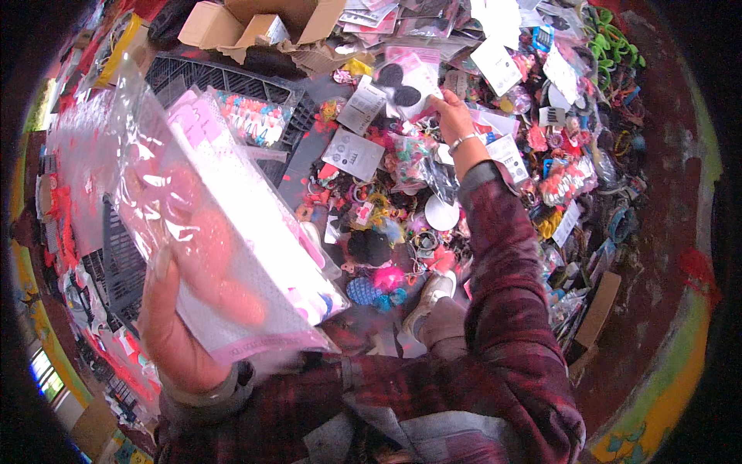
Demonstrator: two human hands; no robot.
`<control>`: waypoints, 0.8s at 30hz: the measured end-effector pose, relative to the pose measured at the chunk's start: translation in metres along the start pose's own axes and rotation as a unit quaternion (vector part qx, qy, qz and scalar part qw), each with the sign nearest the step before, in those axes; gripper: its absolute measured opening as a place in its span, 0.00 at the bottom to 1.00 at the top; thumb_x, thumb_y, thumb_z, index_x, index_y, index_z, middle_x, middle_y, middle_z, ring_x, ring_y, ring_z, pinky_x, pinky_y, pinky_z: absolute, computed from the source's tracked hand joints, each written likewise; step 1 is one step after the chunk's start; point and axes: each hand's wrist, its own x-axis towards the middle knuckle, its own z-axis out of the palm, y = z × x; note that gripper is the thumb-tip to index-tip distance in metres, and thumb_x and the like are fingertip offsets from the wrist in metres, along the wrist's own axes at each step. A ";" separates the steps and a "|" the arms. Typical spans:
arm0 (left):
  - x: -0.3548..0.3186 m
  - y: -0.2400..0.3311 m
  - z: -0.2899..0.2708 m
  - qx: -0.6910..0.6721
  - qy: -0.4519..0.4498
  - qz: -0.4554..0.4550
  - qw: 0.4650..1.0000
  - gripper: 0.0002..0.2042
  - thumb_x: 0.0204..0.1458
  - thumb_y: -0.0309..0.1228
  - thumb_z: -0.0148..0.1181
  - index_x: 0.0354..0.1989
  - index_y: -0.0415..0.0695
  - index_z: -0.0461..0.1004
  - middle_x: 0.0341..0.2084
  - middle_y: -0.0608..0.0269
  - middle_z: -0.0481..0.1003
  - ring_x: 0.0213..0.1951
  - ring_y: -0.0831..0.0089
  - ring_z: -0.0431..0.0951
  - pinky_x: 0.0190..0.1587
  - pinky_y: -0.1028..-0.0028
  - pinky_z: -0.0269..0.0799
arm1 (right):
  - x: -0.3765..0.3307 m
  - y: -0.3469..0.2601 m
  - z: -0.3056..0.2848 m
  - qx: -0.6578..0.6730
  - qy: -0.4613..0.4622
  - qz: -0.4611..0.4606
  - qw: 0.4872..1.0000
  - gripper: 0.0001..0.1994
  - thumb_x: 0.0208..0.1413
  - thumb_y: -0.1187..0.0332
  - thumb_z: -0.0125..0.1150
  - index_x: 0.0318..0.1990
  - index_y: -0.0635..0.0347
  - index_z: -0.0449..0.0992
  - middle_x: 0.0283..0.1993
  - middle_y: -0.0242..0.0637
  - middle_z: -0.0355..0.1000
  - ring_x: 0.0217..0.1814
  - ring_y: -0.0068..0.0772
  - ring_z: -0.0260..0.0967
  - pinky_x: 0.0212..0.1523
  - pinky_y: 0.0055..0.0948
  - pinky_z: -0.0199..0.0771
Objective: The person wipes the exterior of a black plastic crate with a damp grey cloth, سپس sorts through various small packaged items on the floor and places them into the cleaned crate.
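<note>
In the head view, the left hand (pixel 174 325) gripped a stack of flat clear packets (pixel 224 232) holding pink items, raised close to the camera. The right hand (pixel 450 108) reached out, fingers closed on a packet with dark round pieces (pixel 406 81) atop the heap of packaged trinkets (pixel 464 201). The sorting seemed far from done: most of the heap lay unsorted. A black crate (pixel 232 85) and cardboard boxes (pixel 263 23) crowded the far side.

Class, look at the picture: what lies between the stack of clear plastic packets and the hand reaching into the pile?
In the head view, black plastic crate, white cards, and colourful trinkets.
</note>
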 end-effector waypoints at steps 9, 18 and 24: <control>-0.024 0.023 0.006 -0.265 0.080 -0.144 0.950 0.18 0.55 0.33 0.44 0.51 0.34 0.63 0.48 0.54 0.66 0.49 0.68 0.67 0.53 0.70 0.59 | -0.201 -0.022 -0.066 -0.540 -0.274 -0.193 0.772 0.12 0.44 0.73 0.54 0.40 0.56 0.71 0.55 0.39 0.63 0.52 0.42 0.65 0.48 0.33 0.68; -0.021 0.027 0.004 -0.480 0.001 -0.265 0.837 0.18 0.53 0.33 0.50 0.50 0.38 0.65 0.46 0.58 0.69 0.48 0.69 0.69 0.53 0.68 0.60 | -0.280 -0.016 -0.092 -0.460 -0.229 0.161 0.843 0.17 0.46 0.72 0.56 0.47 0.56 0.69 0.39 0.39 0.71 0.38 0.33 0.69 0.42 0.28 0.69; -0.024 0.028 0.011 -0.466 0.004 -0.252 0.848 0.18 0.52 0.33 0.51 0.50 0.37 0.65 0.46 0.58 0.69 0.48 0.68 0.69 0.53 0.67 0.60 | -0.249 -0.048 -0.047 -0.662 -0.318 -0.057 0.677 0.10 0.46 0.71 0.49 0.39 0.56 0.69 0.37 0.42 0.68 0.42 0.46 0.67 0.40 0.39 0.68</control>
